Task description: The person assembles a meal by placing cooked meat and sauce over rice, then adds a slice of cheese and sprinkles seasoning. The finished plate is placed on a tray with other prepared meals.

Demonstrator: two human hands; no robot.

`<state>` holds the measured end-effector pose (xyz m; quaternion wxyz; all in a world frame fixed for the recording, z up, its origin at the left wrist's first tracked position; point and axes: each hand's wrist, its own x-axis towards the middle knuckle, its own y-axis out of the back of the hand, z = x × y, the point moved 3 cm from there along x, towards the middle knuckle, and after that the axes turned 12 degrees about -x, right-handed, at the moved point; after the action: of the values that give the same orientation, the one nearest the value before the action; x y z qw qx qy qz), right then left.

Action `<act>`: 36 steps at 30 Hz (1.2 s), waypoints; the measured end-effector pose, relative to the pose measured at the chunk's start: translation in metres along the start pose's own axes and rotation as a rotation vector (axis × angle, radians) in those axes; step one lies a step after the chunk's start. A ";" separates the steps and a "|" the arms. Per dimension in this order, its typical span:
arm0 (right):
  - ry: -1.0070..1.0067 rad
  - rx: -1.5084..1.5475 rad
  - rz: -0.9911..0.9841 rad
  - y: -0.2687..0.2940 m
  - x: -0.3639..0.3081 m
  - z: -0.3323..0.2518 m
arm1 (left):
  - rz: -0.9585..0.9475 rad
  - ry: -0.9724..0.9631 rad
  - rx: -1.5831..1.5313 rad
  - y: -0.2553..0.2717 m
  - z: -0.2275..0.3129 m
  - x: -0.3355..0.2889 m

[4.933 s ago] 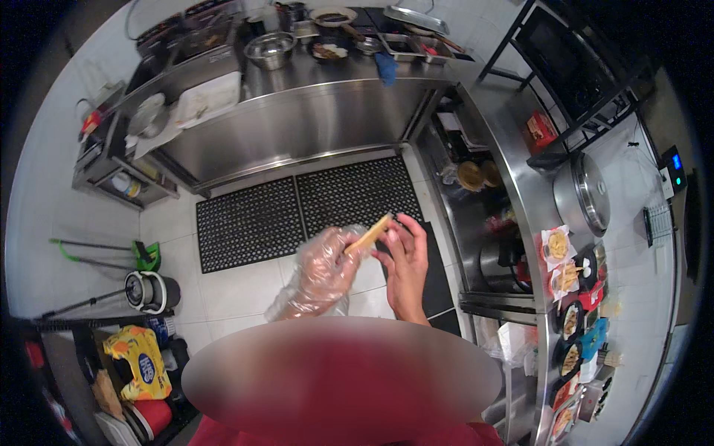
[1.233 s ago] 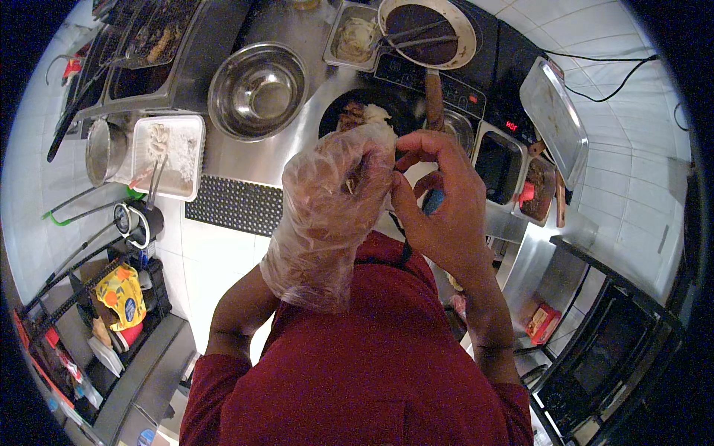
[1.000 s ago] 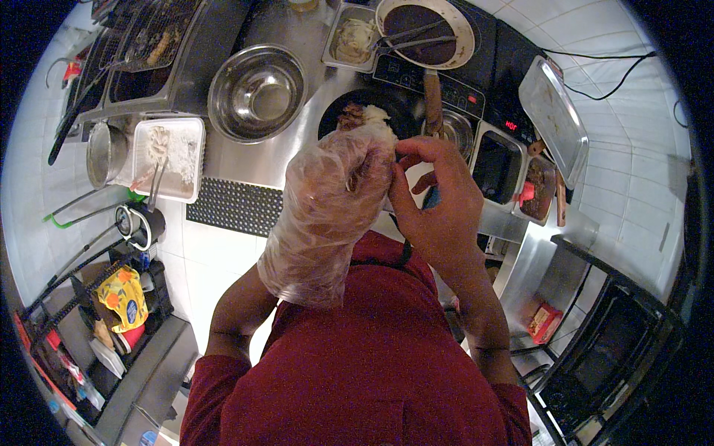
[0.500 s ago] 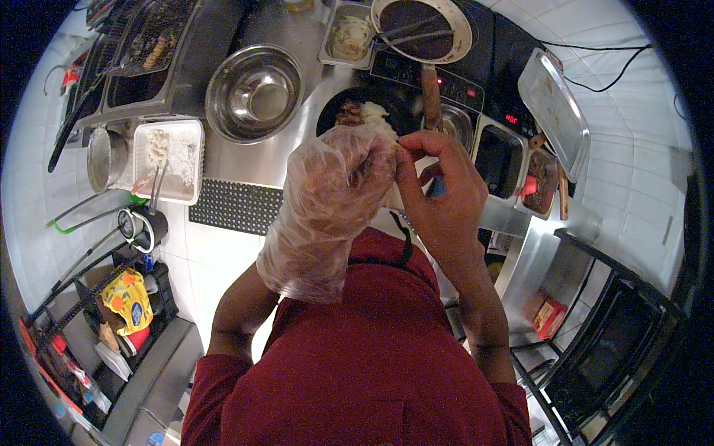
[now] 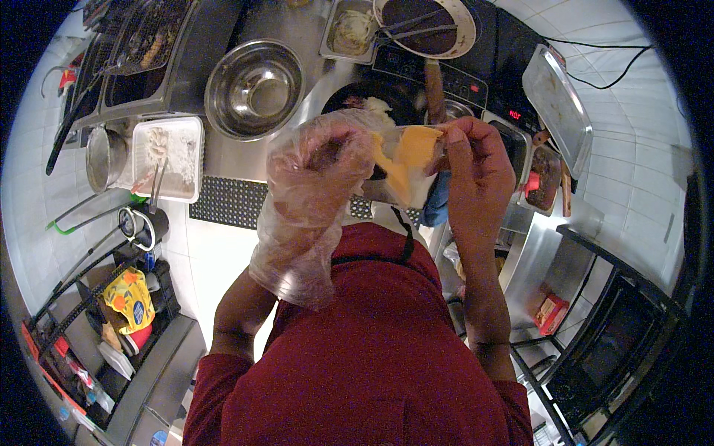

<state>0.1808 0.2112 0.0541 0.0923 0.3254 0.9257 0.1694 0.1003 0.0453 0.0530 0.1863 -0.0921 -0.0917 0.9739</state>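
Between my hands hangs an orange-yellow cheese slice [image 5: 418,147], with a strip of it folded or torn toward the left and clear wrapper film around it. My left hand [image 5: 320,157] wears a loose clear plastic glove, its fingers closed on the slice's left edge. My bare right hand [image 5: 480,157] pinches the wrapper at the slice's upper right corner. Just beyond my hands is a round black pan [image 5: 405,100] with white and reddish-brown food [image 5: 378,110] in it, partly hidden by the glove.
A steel bowl [image 5: 223,89] stands to the left, near a white tray [image 5: 195,160] of white powder with tongs in it. Ahead right, a pan [image 5: 467,26] sits on a cooktop with its wooden handle toward me. A metal lid [image 5: 558,111] leans at the right wall.
My hands have moved apart, the right one to the right and the left one slightly left. The cheese slice and its film now show between them.
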 end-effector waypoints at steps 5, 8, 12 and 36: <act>-0.112 0.318 -0.073 -0.009 -0.003 -0.006 | 0.030 0.155 -0.208 -0.002 -0.007 0.003; -0.130 0.186 -0.039 -0.006 -0.001 0.000 | -0.006 0.191 -0.297 -0.001 -0.014 0.009; -0.141 0.168 -0.057 -0.004 0.001 -0.003 | -0.015 0.231 -0.374 -0.003 -0.018 0.009; -0.215 0.510 0.015 -0.015 0.006 -0.006 | -0.216 -0.605 0.644 -0.021 -0.001 -0.006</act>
<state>0.1660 0.2032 0.0534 0.1041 0.3612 0.9208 -0.1039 0.1130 0.0621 0.0577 0.2707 0.2691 0.1565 0.9109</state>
